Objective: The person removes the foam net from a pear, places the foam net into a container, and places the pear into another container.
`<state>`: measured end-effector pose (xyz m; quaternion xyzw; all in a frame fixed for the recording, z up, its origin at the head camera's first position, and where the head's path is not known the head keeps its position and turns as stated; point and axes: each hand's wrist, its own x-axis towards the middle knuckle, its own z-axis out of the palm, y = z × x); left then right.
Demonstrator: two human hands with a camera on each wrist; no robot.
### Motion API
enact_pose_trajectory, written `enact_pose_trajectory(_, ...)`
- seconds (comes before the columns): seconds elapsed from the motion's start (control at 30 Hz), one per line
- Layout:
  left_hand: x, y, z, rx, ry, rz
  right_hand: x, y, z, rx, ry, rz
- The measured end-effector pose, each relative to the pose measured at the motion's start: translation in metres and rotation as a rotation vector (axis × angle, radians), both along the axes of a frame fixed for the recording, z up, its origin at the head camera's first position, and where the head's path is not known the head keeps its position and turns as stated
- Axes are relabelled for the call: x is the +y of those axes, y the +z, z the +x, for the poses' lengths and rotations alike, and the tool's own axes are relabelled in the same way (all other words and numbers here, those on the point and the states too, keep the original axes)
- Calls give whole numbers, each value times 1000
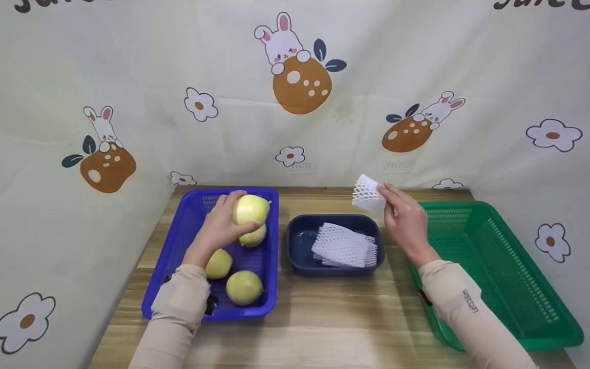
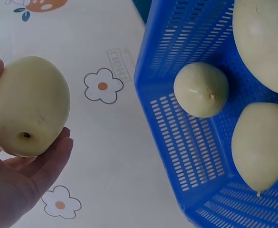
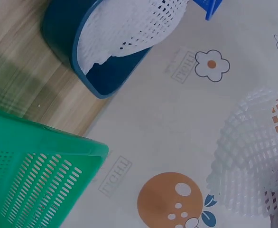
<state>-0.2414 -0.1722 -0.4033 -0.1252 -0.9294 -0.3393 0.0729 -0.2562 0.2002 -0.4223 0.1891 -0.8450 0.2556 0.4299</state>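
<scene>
My left hand [image 1: 218,225] grips a pale yellow pear [image 1: 252,209] above the far part of the blue basket [image 1: 273,256]. Its thumb and fingers wrap the sides of the fruit, and a small dark hollow shows on the pear [image 2: 32,102] in the left wrist view. Three more pears [image 1: 244,287] lie inside this basket. With thumb and fingers, my right hand [image 1: 406,220] pinches a white foam net sleeve [image 1: 368,195] in the air, between the navy tub and the green basket. The right wrist view shows the mesh of this sleeve [image 3: 248,152], with most of that hand out of frame.
Between the baskets, a navy tub [image 1: 300,246] holds several white foam net sleeves [image 1: 343,246]. A green basket [image 1: 500,287] stands on the right, partly behind the right forearm. All stand on a wood-patterned table [image 1: 325,318], with a printed curtain [image 1: 233,138] behind and at both sides.
</scene>
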Motion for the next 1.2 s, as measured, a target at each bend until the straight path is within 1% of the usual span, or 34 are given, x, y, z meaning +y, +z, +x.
enact_pose_trajectory(0.07,-3,0,-3,-18,12,-6,-2,0,-5,-10,-7,4)
enact_pose_trajectory(0.23,-10,-7,-10,-52,16,-39,-6,-2,-17,-39,-27,30)
enact_pose_trajectory(0.33,-14,-13,-16,-90,16,-86,-9,-5,-23,-45,-29,61)
enact_pose_trajectory(0.47,-19,-22,-24,-153,15,-170,-11,-12,-29,-49,-34,105)
enact_pose_trajectory(0.57,-21,-27,-28,-195,9,-218,-13,-19,-32,-68,-38,122)
enact_pose_trajectory(0.83,-21,-32,-31,-255,-30,-306,-18,-33,-41,-107,-53,154)
enact_pose_trajectory(0.97,-20,-35,-32,-326,-29,-338,-25,-37,-42,-141,-53,178)
enact_pose_trajectory(1.03,-19,-36,-31,-374,-24,-356,-28,-40,-42,-155,-46,192)
enact_pose_trajectory(1.13,-18,-38,-29,-451,-18,-382,-35,-47,-42,-168,-22,213)
enact_pose_trajectory(1.2,-16,-40,-27,-484,-24,-398,-40,-53,-42,-167,-5,229)
